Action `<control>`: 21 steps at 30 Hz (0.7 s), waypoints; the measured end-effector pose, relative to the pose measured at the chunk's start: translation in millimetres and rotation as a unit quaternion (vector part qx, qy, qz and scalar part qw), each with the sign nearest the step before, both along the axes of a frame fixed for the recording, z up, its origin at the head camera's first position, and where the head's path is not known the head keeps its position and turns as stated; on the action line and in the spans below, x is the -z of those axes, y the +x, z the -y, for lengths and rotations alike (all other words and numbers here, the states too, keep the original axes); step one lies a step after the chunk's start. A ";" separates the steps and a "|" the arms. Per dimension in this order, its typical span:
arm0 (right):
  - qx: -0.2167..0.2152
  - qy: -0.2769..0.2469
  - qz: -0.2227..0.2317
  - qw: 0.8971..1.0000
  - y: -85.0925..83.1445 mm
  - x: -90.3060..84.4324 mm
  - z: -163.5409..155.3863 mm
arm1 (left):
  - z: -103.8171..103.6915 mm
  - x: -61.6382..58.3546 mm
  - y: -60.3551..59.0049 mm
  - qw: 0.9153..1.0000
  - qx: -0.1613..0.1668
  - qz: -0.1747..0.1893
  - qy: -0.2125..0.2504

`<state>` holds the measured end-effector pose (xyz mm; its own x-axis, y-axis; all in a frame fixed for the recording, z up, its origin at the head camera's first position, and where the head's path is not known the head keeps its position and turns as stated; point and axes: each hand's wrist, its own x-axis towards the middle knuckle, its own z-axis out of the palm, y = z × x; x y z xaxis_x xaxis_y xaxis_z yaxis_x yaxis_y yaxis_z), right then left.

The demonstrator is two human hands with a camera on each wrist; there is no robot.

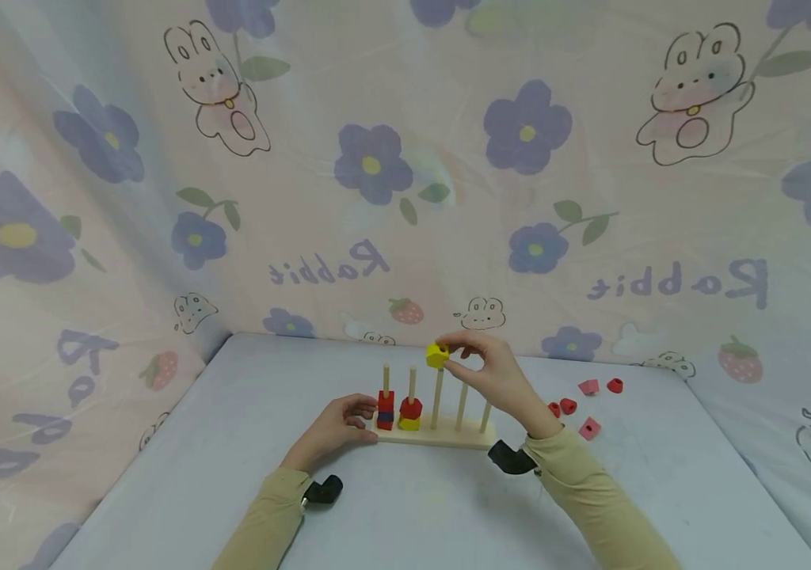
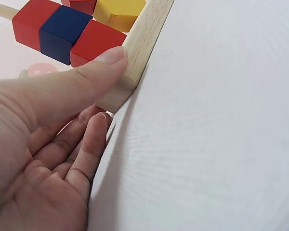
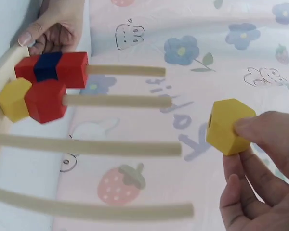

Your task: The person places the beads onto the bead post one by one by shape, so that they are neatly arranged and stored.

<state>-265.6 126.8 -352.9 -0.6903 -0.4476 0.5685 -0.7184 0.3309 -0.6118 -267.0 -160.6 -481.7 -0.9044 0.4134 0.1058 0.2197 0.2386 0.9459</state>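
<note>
While the left hand [image 1: 337, 427] grips the end of the wooden peg stand [image 1: 437, 434] on the tabletop [image 1: 405, 507], the right hand [image 1: 494, 372] pinches a yellow hexagonal bead [image 1: 437, 355] just above the stand's middle peg; behind the stand, the backdrop [image 1: 591, 198] reads "Rabbit" mirrored.

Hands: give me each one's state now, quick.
Left hand: grips the end of the wooden base, thumb on top.
Right hand: pinches a yellow hexagonal block near a peg top.
</note>
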 end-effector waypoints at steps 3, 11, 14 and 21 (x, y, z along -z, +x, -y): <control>-0.016 0.001 -0.005 1.000 -1.1 4.2 11.3 | -0.9 -5.5 3.5 1.000 0.004 0.001 -0.007; -0.009 0.031 -0.034 0.999 -6.4 14.4 30.0 | -1.2 -2.1 0.5 1.000 0.006 0.000 -0.010; -0.002 0.037 -0.035 0.999 -7.0 15.8 34.0 | 0.0 9.2 -6.3 1.000 -0.006 -0.006 -0.013; 0.008 0.055 -0.030 0.998 -1.7 12.3 42.2 | 0.5 1.0 -0.6 1.000 -0.003 0.002 -0.017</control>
<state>-267.3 84.6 -365.3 -0.6639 -0.4992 0.5567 -0.7468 0.4048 -0.5276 -267.6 -161.1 -482.7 -0.9071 0.4115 0.0887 0.2150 0.2719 0.9380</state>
